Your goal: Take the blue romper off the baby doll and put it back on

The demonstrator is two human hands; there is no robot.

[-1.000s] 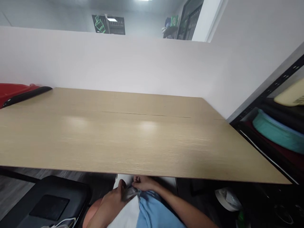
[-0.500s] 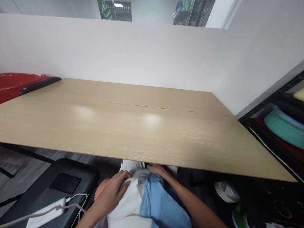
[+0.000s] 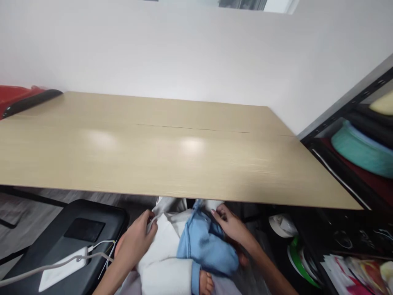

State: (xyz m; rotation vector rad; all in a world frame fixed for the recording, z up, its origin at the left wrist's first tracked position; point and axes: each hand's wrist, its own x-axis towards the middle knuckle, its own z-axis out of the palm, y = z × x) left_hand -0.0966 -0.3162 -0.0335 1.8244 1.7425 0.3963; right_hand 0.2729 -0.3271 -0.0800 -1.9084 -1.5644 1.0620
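Observation:
A doll in a white top (image 3: 166,241) and blue trousers (image 3: 199,241) lies across my lap, partly under the table edge. Its small hand (image 3: 206,282) shows beyond a blue cuff at the bottom. My left hand (image 3: 138,235) is beside the white top, thumb and fingers closed on the edge of a pale cloth (image 3: 159,207). Beyond the blue trousers, my right hand (image 3: 230,223) has its fingers curled together near the table's underside; what they hold, if anything, is hidden.
A wooden table (image 3: 184,159) spans the view ahead, against a white wall. At left, a black stool (image 3: 101,215) bears a phone (image 3: 84,229) and a white power strip (image 3: 63,268) with a cable. A black shelf with a teal item (image 3: 362,151) stands at right; spools (image 3: 299,262) sit below.
My view has tipped downward. My right hand has come back from under the table edge and stands further right. The doll's small hand and cuff now show.

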